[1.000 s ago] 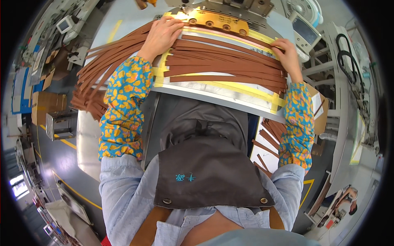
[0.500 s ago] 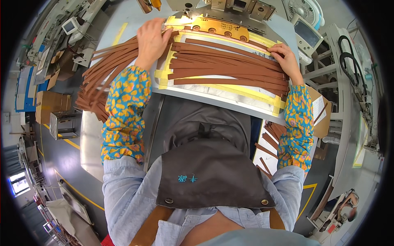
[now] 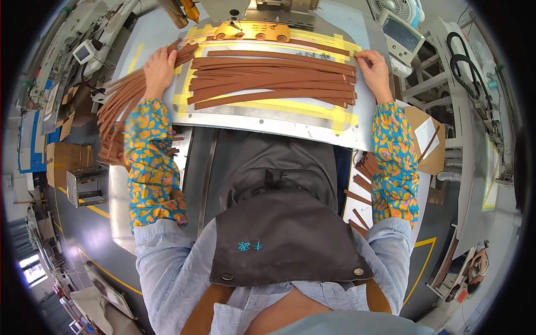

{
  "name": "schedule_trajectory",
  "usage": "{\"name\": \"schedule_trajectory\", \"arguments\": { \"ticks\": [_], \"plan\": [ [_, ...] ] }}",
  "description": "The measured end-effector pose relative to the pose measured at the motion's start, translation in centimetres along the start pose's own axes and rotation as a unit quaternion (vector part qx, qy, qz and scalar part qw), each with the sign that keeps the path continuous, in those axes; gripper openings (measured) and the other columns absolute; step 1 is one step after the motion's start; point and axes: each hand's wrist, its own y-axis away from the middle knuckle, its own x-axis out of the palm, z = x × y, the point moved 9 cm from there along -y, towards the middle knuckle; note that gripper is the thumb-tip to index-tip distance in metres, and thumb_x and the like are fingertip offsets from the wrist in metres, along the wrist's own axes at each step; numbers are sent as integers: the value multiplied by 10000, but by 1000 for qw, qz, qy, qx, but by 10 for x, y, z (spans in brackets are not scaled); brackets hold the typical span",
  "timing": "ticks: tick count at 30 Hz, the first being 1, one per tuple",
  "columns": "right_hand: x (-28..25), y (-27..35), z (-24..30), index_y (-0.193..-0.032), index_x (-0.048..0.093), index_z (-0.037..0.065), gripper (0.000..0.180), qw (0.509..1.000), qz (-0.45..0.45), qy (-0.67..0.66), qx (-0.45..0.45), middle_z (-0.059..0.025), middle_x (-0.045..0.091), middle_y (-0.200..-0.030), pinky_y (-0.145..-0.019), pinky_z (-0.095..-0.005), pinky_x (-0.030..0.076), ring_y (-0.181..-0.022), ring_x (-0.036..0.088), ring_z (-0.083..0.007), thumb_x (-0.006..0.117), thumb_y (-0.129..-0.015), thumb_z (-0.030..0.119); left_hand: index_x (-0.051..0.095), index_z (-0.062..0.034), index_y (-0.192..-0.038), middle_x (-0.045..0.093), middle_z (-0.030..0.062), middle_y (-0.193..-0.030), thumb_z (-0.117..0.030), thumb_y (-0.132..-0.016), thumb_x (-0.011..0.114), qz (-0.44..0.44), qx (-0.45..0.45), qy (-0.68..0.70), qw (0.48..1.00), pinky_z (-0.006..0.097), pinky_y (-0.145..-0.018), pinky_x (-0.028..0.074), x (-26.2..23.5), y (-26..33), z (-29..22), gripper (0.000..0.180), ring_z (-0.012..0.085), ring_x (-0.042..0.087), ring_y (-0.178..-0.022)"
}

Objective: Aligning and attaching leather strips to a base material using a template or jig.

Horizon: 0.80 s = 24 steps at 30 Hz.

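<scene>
My left hand point(image 3: 160, 72) lies over a thick bundle of long brown strips point(image 3: 120, 97), with its fingers stretched along them and the thumb a little apart. The bundle hangs off the table's left side. My right hand point(image 3: 375, 72) has thumb and forefinger bent together at the right end of a single brown strip point(image 3: 321, 48). That strip runs leftward beneath a yellow clamp block point(image 3: 254, 32) with round knobs. Between my hands, a loose row of brown strips point(image 3: 273, 75) lies on a plate edged with yellow tape point(image 3: 268, 103).
A machine head point(image 3: 287, 12) stands behind the clamp block. A control screen point(image 3: 401, 34) and a white fan point(image 3: 393, 10) are at the back right. More short strips lie on a low surface point(image 3: 363, 195) beside my right forearm. A cardboard box point(image 3: 67, 159) sits far left.
The taped plate, the clamp block and the strips have shifted left relative to the machine. Both hands have moved left with them. The view has also shifted a little.
</scene>
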Motion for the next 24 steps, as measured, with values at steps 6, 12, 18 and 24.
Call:
{"name": "schedule_trajectory", "arguments": {
  "ticks": [6, 12, 18, 24],
  "plan": [
    [-2, 2, -10, -882, 694, 92, 130, 999, -14, -14, 44, -64, 619, -936, -828, -343, 444, -925, 541, -263, 589, -809, 114, 482, -103, -1274, 506, 98, -1285, -425, -956, 350, 86, -46, -34, 995, 459, -983, 345, 12, -13, 32, 471, 298, 475, -1168],
    [-4, 3, -10, -877, 696, 95, 130, 999, -9, -3, 43, -58, 620, -942, -848, -345, 440, -947, 536, -264, 589, -809, 125, 501, -110, -1256, 523, 79, -1270, -411, -955, 355, 105, -57, -47, 992, 458, -958, 371, 13, -15, 37, 450, 293, 498, -1141],
    [-5, 4, -12, -881, 698, 98, 137, 999, -7, -13, 51, -54, 622, -949, -850, -344, 441, -951, 536, -263, 585, -808, 124, 506, -104, -1251, 537, 85, -1250, -412, -954, 359, 103, -52, -24, 993, 456, -955, 374, 7, -13, 30, 452, 291, 506, -1132],
    [-7, 5, -12, -884, 699, 100, 139, 999, -9, -16, 45, -55, 621, -935, -839, -347, 444, -940, 537, -263, 587, -805, 127, 506, -114, -1247, 529, 77, -1262, -416, -953, 358, 97, -56, -30, 993, 457, -961, 369, 8, -13, 34, 447, 286, 500, -1143]
  ]
}}
